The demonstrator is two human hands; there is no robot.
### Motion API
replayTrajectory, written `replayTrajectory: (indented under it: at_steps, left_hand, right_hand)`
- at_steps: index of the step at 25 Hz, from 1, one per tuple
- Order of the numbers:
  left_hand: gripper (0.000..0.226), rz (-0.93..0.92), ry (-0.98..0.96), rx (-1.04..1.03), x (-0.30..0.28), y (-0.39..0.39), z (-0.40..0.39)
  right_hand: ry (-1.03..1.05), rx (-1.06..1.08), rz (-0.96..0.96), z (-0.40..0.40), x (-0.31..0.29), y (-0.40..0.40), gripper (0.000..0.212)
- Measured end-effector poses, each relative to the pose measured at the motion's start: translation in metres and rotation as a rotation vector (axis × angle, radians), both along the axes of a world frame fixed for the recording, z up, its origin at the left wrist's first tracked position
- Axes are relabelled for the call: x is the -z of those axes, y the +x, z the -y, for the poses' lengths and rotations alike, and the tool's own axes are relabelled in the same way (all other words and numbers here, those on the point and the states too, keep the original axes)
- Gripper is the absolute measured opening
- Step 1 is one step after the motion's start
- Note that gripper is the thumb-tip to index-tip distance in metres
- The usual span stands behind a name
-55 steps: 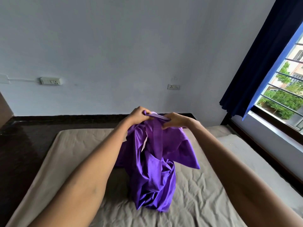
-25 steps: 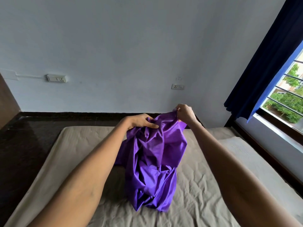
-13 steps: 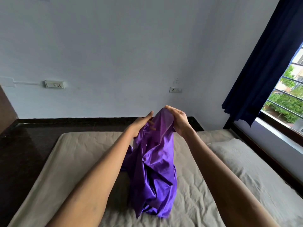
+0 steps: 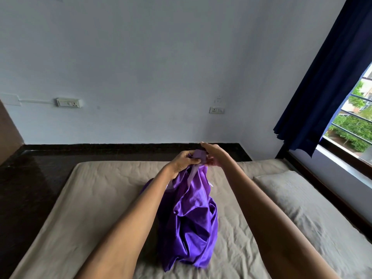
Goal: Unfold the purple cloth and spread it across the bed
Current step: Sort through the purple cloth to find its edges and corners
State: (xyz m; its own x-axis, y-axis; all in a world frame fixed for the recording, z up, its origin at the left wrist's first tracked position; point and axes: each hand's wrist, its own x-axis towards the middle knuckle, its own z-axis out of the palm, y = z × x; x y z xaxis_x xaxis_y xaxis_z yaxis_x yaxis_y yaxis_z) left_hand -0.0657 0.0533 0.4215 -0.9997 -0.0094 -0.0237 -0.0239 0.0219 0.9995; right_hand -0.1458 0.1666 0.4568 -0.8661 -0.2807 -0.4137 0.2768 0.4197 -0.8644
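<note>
The purple cloth (image 4: 191, 224) is bunched into a tall, crumpled column over the middle of the bed (image 4: 96, 198), held up at its top so that the rest hangs down in glossy folds. Its lower end rests on the bed's grey sheet, toward the near edge, and a small lobe of it lies on the sheet behind the left forearm. None of it is spread flat.

The left hand (image 4: 184, 161) grips the top of the cloth, its fingers curled round a paler gathered band of fabric. The right hand (image 4: 214, 155) is just beside it, touching the same top edge from the right; its fingers arch over the fabric and appear to pinch it, though the exact grip is partly hidden behind the cloth. The two hands are close together, above the bed's far half, with both bare forearms reaching in from the near edge.

A grey pillow (image 4: 298, 194) lies along the bed's right side, well apart from the cloth. Past the bed's far edge runs a dark polished floor (image 4: 50, 164) and a pale wall (image 4: 141, 67) bearing two socket plates (image 4: 68, 102), one to the left and one nearer the right. A dark blue curtain (image 4: 326, 77) hangs at the right, beside a barred window (image 4: 356, 121) with green foliage outside.
</note>
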Motion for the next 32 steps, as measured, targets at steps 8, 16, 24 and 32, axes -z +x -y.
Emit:
replayTrajectory:
  at_steps: [8,16,24,32]
  left_hand:
    - [0.034,0.137,-0.058,0.232,0.002,0.004,0.005]
    - [0.049,0.196,0.2,-0.208,0.003,-0.005,0.007]
    - [0.016,-0.041,0.415,-0.348,0.014,-0.013,0.0]
    - [0.016,-0.047,0.377,-0.217,0.01,-0.009,-0.001]
  right_hand:
    - [-0.132,0.124,-0.17,-0.008,0.012,-0.014,0.024]
    - [-0.097,-0.519,-0.383,-0.001,-0.019,0.006,0.043]
    - [-0.011,-0.152,0.11,-0.014,0.001,0.0,0.044]
    - [-0.388,0.059,0.006,0.01,0.005,-0.011,0.021]
